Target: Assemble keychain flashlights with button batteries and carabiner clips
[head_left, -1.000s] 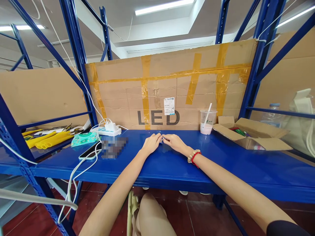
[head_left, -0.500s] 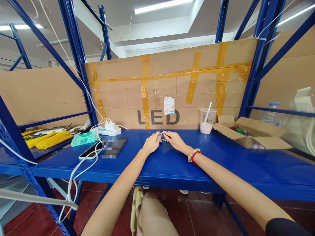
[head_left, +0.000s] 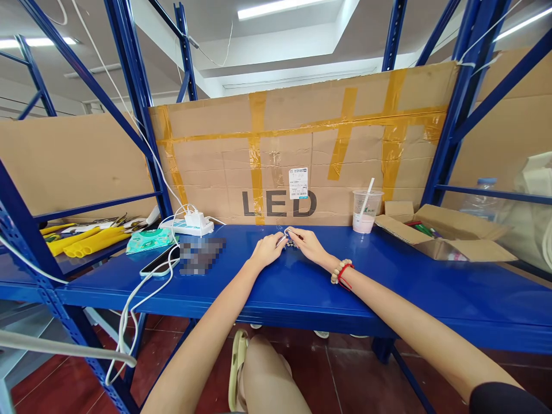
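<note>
My left hand (head_left: 268, 250) and my right hand (head_left: 305, 244) meet over the blue shelf top, fingers closed in a pinch. Between their fingertips is a small pale, curved ring-like piece (head_left: 286, 232), which both hands seem to grip. Just under the fingers shows a small cluster of shiny silvery bits (head_left: 291, 244), like a short chain; whether it joins the ring is too small to tell. A thin dark line shows at my right fingertips, its kind unclear. A beaded bracelet and a red cord (head_left: 342, 272) circle my right wrist.
To the left lie a phone (head_left: 159, 261) with white cables, a power strip (head_left: 194, 224), a green packet (head_left: 149, 240) and yellow-handled tools (head_left: 95, 241). A cup with a straw (head_left: 366, 213) and an open cardboard box (head_left: 448, 227) stand right. Taped cardboard (head_left: 207, 167) closes the back.
The view has shifted slightly. Both hands stay together at nearly the same place, with the fingertips still pinched around the small piece.
</note>
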A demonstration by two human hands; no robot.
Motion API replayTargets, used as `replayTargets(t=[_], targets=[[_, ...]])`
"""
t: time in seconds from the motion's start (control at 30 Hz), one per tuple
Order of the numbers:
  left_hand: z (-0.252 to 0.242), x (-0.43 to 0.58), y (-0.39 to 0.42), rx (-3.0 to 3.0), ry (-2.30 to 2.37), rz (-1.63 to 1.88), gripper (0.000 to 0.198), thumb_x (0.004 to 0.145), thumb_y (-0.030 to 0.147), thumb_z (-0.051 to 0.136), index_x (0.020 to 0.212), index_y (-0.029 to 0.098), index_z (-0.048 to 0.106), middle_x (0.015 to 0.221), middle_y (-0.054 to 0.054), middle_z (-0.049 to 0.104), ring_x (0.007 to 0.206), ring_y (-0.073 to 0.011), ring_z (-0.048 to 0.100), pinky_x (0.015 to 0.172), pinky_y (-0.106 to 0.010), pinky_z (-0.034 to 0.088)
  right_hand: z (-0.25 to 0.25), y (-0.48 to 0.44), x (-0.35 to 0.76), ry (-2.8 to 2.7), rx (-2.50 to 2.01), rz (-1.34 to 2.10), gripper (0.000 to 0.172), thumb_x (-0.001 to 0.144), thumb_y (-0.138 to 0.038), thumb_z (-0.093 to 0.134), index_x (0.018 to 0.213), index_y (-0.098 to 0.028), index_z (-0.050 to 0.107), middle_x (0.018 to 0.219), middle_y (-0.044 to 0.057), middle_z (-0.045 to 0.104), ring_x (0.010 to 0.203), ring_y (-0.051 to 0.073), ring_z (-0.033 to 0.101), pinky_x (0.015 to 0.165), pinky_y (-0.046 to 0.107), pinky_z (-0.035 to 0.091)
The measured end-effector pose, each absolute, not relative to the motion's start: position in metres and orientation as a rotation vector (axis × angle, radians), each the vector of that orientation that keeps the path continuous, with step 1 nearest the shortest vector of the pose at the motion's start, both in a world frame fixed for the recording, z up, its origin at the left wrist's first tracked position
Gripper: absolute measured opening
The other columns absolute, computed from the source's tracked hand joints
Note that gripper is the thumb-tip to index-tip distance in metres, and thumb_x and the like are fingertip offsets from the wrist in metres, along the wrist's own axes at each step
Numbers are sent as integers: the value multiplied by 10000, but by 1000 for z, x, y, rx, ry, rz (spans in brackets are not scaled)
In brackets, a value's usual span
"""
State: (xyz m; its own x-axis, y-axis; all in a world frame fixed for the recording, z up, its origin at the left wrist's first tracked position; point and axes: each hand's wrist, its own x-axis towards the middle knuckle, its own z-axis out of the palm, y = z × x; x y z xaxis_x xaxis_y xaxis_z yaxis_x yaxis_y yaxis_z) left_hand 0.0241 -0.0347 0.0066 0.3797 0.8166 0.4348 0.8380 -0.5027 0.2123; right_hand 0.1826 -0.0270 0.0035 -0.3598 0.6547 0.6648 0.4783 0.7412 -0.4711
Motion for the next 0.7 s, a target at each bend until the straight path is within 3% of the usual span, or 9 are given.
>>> replayTargets(t=[0.17, 0.3, 0.5, 0.7], targets=[[5, 26, -34, -2574, -1482, -645, 274, 890, 391, 349, 951, 240, 569, 880, -47, 646, 853, -219, 614, 709, -290, 457, 6, -29, 180, -2000, -885, 274, 485, 884, -517, 277, 786, -147, 576, 635, 1, 540, 573, 121, 472, 569, 230, 386], [6, 24, -32, -2518, -1524, -710, 296, 903, 400, 313, 937, 229, 552, 841, -40, 638, 861, -213, 605, 717, -290, 453, 8, -21, 189, -1971, -1048, 200, 494, 900, -486, 254, 926, -141, 607, 701, 18, 608, 636, 145, 528, 614, 237, 409], [5, 20, -31, -2494, -1587, -696, 309, 911, 414, 292, 990, 236, 532, 868, -36, 625, 893, -198, 594, 729, -272, 447, 3, -9, 209, -1910, -1361, 104, 387, 912, -350, 292, 1042, -206, 627, 979, 53, 669, 913, 213, 589, 762, 283, 420], [5, 21, -32, -2502, -1592, -687, 302, 907, 429, 290, 993, 234, 504, 863, -38, 616, 876, -205, 595, 710, -280, 446, -4, 0, 221, -1856, -1663, 84, 365, 886, -238, 317, 1086, -198, 620, 1063, 94, 651, 1009, 245, 570, 789, 327, 413]])
